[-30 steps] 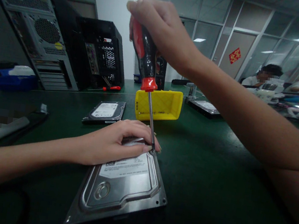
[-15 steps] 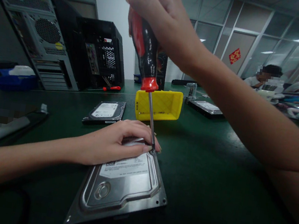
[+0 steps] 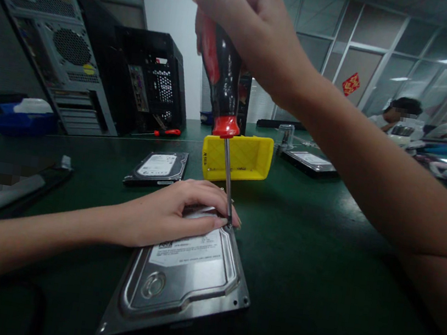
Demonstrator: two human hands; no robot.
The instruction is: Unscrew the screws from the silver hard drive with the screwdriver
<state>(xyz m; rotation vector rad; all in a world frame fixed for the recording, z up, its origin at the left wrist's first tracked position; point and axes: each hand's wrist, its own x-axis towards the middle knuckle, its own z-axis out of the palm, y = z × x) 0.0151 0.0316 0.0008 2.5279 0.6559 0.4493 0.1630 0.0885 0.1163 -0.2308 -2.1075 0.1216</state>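
A silver hard drive (image 3: pixel 182 281) lies flat on the green table (image 3: pixel 317 269) in front of me. My left hand (image 3: pixel 171 213) rests on its far end, fingers curled round the screwdriver's shaft near the tip. My right hand (image 3: pixel 252 24) is closed round the top of a red and black screwdriver (image 3: pixel 222 87). The screwdriver stands almost upright, with its tip on the drive's far right corner.
A yellow bin (image 3: pixel 237 157) stands just behind the drive. A second hard drive (image 3: pixel 157 166) lies to its left, a third (image 3: pixel 310 160) to its right. Computer towers (image 3: pixel 57 50) line the back left, with a small red screwdriver (image 3: pixel 167 132) beside them. People sit at the far right.
My right hand and the screwdriver's handle have shifted slightly up and to the right, turning a little. The left hand and the drive have stayed still.
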